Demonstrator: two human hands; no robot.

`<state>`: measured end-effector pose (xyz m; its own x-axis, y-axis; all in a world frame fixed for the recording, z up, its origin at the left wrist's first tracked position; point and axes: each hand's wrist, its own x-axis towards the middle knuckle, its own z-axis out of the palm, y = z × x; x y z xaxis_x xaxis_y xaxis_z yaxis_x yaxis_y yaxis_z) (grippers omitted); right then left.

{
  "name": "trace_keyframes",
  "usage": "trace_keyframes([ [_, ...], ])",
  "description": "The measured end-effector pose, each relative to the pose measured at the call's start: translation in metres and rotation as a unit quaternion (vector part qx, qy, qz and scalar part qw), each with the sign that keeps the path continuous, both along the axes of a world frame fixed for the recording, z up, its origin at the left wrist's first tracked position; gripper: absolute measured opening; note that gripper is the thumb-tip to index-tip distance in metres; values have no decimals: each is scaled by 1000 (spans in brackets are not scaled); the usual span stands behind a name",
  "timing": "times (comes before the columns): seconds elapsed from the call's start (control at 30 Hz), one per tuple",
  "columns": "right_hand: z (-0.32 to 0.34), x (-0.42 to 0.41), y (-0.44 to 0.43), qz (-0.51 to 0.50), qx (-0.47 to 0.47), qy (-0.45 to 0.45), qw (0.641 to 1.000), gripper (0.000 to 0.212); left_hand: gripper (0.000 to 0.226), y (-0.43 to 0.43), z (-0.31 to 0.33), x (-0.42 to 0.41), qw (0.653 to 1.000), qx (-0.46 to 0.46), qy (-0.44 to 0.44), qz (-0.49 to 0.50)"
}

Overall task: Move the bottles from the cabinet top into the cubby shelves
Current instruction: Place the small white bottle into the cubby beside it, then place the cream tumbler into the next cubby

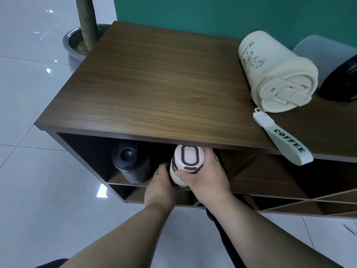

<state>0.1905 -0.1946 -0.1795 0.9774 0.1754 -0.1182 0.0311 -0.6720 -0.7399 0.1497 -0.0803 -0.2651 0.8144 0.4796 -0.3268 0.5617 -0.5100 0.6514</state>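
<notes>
Now both hands, right hand (pixel 204 176) and left hand (pixel 161 185), fingers wrapped around it, are placing the white-capped clear bottle (pixel 183 165) in the upper cubby (pixel 92 157), probably beside the dark flask (pixel 131 163); next calls for releasing.

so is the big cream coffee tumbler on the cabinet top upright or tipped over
Upright. The cream tumbler with the flip lid stands on its base on the brown wooden cabinet top, lid uppermost; it only looks slanted through the wide lens. Its COFFEE strap overhangs the front edge.

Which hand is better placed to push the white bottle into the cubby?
Probably the right hand: it wraps the white bottle near its cap, while the left hand only steadies its side.
</notes>
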Motion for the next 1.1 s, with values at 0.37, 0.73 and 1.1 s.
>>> trace_keyframes([
  [0.37,5,-10,-5,31,16,10,999,99,74,1,14,-7,998,-49,-10,-23],
  [0.73,49,-54,-40,33,25,14,999,86,67,4,55,-35,981,-169,13,-92],
  [1.1,192,-27,-63,-211,127,-216,945,51,14,0,165,-51,916,-330,-180,-140],
])
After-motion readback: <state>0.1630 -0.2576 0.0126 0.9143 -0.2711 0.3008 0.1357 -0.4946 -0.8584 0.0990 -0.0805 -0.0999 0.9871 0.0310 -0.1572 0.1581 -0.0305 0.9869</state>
